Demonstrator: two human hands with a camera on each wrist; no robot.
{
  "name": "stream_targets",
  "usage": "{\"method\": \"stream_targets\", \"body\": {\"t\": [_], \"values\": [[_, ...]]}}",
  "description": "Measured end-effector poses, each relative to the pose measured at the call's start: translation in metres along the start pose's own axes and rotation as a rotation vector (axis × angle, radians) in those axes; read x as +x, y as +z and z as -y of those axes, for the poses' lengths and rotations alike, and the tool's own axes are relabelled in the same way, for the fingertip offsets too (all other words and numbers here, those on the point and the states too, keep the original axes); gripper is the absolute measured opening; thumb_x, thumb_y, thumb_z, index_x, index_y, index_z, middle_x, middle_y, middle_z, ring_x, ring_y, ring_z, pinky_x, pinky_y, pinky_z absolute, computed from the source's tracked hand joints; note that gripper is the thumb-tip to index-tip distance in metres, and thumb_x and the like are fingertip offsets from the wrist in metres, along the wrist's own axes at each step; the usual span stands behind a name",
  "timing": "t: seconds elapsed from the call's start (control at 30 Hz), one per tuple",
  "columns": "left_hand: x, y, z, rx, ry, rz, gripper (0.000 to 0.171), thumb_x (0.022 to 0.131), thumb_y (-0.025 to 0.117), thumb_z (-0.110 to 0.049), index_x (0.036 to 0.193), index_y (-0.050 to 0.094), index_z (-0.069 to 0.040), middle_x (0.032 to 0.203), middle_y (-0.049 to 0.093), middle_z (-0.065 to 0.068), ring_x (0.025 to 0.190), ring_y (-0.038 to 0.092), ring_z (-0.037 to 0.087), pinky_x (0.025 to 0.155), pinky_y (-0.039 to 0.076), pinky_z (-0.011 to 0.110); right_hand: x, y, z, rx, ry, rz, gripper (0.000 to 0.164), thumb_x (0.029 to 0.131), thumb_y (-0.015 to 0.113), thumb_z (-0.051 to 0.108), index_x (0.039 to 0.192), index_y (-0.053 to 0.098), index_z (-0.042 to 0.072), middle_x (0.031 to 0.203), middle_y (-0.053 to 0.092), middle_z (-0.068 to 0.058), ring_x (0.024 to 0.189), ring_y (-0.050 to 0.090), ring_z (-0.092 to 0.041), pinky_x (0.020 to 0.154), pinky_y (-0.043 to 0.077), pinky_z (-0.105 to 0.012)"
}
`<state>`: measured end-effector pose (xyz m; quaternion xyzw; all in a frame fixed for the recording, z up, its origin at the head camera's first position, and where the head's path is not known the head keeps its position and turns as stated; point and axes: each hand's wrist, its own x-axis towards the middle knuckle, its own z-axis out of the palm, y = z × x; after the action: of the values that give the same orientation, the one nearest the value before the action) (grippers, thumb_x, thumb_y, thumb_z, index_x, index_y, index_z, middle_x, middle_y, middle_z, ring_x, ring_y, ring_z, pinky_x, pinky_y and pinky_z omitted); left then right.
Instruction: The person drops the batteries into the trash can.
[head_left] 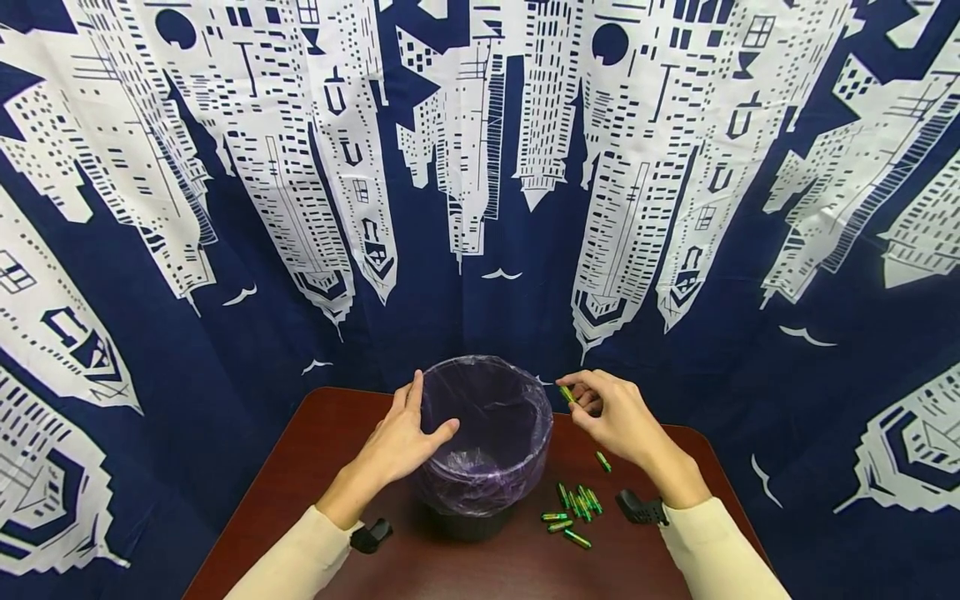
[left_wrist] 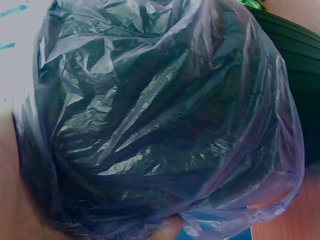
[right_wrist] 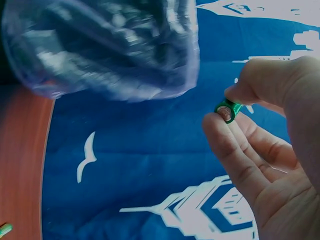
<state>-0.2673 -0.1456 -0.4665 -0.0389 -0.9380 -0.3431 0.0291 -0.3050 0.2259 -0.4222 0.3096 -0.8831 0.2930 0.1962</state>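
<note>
A dark bin (head_left: 468,527) stands on the table, lined with a translucent purple bag (head_left: 487,492) folded over its rim. My left hand (head_left: 401,437) rests at the bin's left rim, fingers extended along the side and thumb reaching over the opening. In the left wrist view, the bag (left_wrist: 150,125) covers most of the picture and a fingertip shows at its lower edge. My right hand (head_left: 615,412), right of the bin and near rim height, pinches a small green battery (right_wrist: 226,112) between thumb and fingertips. Its round metal end faces the right wrist camera.
Several more green batteries (head_left: 581,502) lie loose on the reddish-brown table (head_left: 330,467), right of the bin. A single battery (head_left: 603,462) lies apart, below my right hand. Behind the table hangs a dark blue curtain (head_left: 465,308) with white buildings printed upside down.
</note>
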Motion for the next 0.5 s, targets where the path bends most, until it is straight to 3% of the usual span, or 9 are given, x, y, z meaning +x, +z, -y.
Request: {"method": "stream_targets", "body": {"t": [0.23,0.5], "values": [[0.000,0.002,-0.002,0.019,0.004,-0.034,0.118,0.102,0.072,-0.069,0.188,0.015,-0.011,0.189,0.034,0.023,0.152,0.066,0.054,0.124,0.055,0.075,0.031,-0.003,0.015,0.005,-0.010,0.067,0.038,0.097,0.081,-0.006,0.131,0.083,0.010,0.103,0.079,-0.002,0.090,0.077,-0.012,0.082,0.071,-0.030],[-0.002,0.002,-0.004,0.047,0.004,-0.036,0.117,0.104,0.070,-0.070,0.188,0.014,-0.011,0.188,0.035,0.024,0.147,0.070,0.053,0.121,0.057,0.074,0.059,-0.003,0.032,-0.013,-0.037,0.129,0.038,0.098,0.083,-0.003,0.134,0.083,0.011,0.104,0.081,-0.004,0.090,0.078,-0.013,0.083,0.070,-0.038]]}}
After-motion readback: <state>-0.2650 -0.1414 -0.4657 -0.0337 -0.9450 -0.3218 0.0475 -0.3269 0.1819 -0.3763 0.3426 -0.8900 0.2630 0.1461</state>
